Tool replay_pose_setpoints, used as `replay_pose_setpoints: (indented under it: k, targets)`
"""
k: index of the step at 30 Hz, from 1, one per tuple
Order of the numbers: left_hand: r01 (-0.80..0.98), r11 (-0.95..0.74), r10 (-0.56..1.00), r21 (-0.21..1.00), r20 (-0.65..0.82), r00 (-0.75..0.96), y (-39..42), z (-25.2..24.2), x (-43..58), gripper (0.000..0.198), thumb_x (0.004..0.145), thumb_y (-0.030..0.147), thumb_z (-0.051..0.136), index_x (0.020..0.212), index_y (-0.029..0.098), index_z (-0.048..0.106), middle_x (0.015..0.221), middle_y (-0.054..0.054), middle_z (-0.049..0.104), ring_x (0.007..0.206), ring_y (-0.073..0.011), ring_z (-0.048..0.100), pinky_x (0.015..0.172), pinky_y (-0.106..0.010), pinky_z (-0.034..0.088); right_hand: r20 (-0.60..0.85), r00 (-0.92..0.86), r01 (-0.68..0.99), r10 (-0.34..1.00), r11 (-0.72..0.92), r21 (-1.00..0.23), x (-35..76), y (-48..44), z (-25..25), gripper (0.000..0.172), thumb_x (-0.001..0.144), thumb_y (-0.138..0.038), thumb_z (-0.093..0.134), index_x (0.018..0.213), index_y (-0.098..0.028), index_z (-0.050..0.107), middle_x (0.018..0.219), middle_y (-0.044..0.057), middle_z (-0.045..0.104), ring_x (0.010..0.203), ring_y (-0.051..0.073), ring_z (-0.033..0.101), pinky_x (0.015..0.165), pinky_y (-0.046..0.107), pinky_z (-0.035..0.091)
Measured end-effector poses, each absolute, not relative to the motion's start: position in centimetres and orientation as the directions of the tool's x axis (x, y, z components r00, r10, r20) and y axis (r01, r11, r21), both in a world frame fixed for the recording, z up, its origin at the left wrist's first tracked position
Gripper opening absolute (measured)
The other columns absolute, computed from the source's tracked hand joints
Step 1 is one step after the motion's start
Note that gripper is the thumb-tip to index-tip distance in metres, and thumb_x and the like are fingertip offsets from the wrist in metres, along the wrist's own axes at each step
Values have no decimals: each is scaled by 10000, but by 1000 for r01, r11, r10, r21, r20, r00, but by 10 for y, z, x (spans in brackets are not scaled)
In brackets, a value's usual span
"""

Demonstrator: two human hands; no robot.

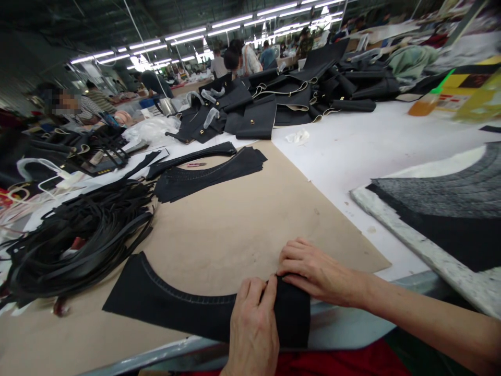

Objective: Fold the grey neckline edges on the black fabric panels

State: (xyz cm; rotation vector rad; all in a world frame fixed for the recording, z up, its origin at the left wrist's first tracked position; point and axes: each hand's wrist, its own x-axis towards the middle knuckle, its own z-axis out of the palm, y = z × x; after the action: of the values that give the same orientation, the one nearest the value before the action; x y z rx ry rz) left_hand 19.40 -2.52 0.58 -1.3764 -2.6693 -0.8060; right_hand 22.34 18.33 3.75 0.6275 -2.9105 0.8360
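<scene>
A curved black leather-like panel [180,310] lies along the front edge of the table, with short marks or stitches following its inner curve. My left hand [254,324] presses on the panel right of its middle, thumb and fingers closed at the curved edge. Just beyond it, my right hand [313,271] has bent fingers gripping the same edge near the panel's right end. The two hands nearly touch, and my fingers hide the edge between them. Part of the panel's right end hangs over the table edge.
Brown paper [235,224] covers this part of the table. A tangle of black strips [78,240] lies left, more curved black panels [211,175] farther back. Black bag pieces [254,115] are heaped behind. A pale board [415,245] holds dark pieces at right, near an orange-filled bottle [425,104].
</scene>
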Motion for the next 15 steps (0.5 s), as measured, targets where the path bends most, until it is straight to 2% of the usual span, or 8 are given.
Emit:
replay_pose_setpoints:
  k: [7, 15]
  targets:
    - [766, 457, 752, 452, 263, -604, -25, 3, 193, 481, 896, 45, 349, 1330, 194, 496, 955, -84, 540, 883, -220, 499, 794, -399, 507, 170, -921, -385, -351, 753, -533, 228, 186, 39, 126, 926, -152, 511, 958, -198, 625, 912, 31, 586, 915, 176, 510, 827, 353, 342]
    - [851, 425, 771, 310, 368, -519, -25, 6, 190, 453, 844, 13, 396, 1245, 154, 553, 1104, -111, 576, 949, -237, 534, 816, -399, 535, 149, -932, -357, -330, 767, -533, 230, 187, 42, 108, 919, -167, 510, 983, -194, 593, 923, 37, 583, 908, 186, 503, 827, 359, 353]
